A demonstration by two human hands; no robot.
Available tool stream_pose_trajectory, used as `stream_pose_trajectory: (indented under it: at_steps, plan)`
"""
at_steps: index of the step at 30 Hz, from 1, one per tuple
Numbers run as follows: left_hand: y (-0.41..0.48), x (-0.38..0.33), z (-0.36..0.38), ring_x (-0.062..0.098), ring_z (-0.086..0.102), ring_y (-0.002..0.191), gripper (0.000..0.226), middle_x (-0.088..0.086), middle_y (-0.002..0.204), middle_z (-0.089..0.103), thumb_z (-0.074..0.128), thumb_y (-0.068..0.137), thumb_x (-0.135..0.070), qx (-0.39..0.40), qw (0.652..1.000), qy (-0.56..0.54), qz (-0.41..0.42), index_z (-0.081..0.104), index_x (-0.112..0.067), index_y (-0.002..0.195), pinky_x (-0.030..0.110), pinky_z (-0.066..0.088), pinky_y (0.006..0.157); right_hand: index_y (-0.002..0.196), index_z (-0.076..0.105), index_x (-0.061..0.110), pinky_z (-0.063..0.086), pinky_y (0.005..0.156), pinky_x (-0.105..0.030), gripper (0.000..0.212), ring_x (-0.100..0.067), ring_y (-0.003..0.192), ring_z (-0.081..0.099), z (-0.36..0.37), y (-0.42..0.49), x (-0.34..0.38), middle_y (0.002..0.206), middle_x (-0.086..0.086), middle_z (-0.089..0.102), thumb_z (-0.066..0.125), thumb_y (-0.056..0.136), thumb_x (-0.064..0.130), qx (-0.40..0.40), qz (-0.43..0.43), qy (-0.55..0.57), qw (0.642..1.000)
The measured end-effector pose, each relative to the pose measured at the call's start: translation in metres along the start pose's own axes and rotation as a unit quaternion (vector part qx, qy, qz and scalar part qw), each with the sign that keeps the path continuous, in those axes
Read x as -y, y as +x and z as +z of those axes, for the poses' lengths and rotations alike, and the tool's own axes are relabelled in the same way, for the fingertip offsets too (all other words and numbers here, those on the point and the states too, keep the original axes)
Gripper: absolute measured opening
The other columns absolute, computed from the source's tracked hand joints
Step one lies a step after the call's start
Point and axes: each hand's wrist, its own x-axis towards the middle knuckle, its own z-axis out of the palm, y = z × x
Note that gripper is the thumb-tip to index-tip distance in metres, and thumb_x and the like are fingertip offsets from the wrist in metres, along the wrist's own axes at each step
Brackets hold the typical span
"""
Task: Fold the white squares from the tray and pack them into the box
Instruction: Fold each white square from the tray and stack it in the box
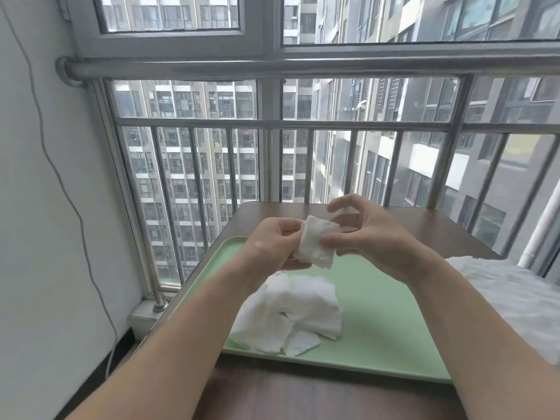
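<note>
Both hands hold one white square (316, 242) in the air above the pale green tray (385, 313). My left hand (272, 247) grips its left edge with curled fingers. My right hand (363, 231) pinches its right edge between thumb and forefinger, the other fingers spread. The square looks partly folded and tilted. A loose pile of several white squares (291, 313) lies on the tray below my hands, toward its near left side. No box is in view.
The tray rests on a dark brown table (303, 392). A steel railing (272, 125) and window stand right behind the table. A white wall (45, 207) with a thin cable is at left. White bedding (515, 292) lies at right.
</note>
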Motion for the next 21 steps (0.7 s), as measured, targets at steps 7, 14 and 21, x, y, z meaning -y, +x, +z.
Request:
stream_pose_trajectory:
  at_steps: [7,14,21]
  plan:
    - [-0.006,0.000,0.000,0.020,0.075,0.088,0.020,0.014,0.102,0.077,0.058,0.101,-0.021,-0.010,1.000,-0.007,0.000,0.074,-0.012,0.109,0.025,0.058,0.068,0.114,0.056,0.007,0.061,0.068,-0.032,0.049,-0.026,0.085,0.068,0.009,0.001,0.000,0.107,-0.019,0.062,0.082,0.074,-0.006,-0.038,0.002,-0.030,0.999]
    - [-0.008,-0.002,-0.008,0.027,0.075,0.091,0.030,0.011,0.098,0.078,0.059,0.099,-0.035,-0.022,0.999,-0.040,-0.025,0.075,-0.010,0.104,0.032,0.059,0.072,0.113,0.055,0.008,0.057,0.059,-0.024,0.049,-0.020,0.076,0.066,0.022,0.004,0.006,0.111,-0.022,0.061,0.085,0.074,0.002,-0.048,0.018,-0.128,0.991]
    - [-0.005,0.001,-0.046,0.029,0.070,0.098,0.009,0.012,0.104,0.071,0.069,0.090,-0.004,-0.187,0.972,-0.141,-0.020,0.067,-0.012,0.095,0.034,0.060,0.081,0.100,0.059,0.011,0.053,0.058,-0.031,0.017,-0.017,0.064,0.069,0.043,0.033,0.001,0.093,-0.007,0.069,0.064,0.095,0.027,-0.117,0.025,-0.286,0.951]
